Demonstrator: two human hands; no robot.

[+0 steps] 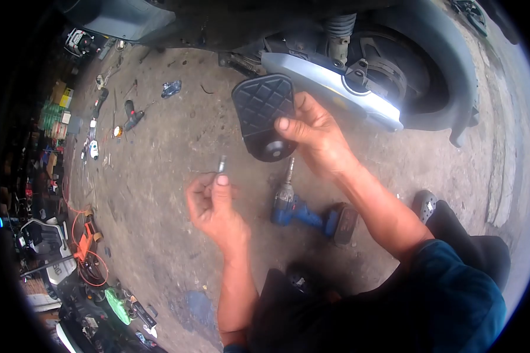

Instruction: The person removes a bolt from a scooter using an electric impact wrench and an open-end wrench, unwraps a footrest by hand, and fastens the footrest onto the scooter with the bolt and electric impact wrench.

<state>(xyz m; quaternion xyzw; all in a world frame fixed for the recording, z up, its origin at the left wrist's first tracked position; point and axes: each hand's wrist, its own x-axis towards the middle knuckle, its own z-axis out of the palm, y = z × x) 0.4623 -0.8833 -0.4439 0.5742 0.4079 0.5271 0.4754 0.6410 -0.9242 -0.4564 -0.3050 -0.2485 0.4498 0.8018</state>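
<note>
My right hand grips a black foot pedal plate with a diamond-patterned face, thumb on its lower right side. Near the plate's lower end is a round hole or boss. My left hand pinches a small metal bolt upright between thumb and fingers, below and left of the plate, apart from it. On the ground beneath my right hand lies a blue cordless impact driver with a socket or bit pointing up towards the plate.
A scooter's rear wheel and silver side cover stand at the upper right. On the floor at left lie a drill, a crumpled dark bag and an orange cable. Boxes and parts line the left edge.
</note>
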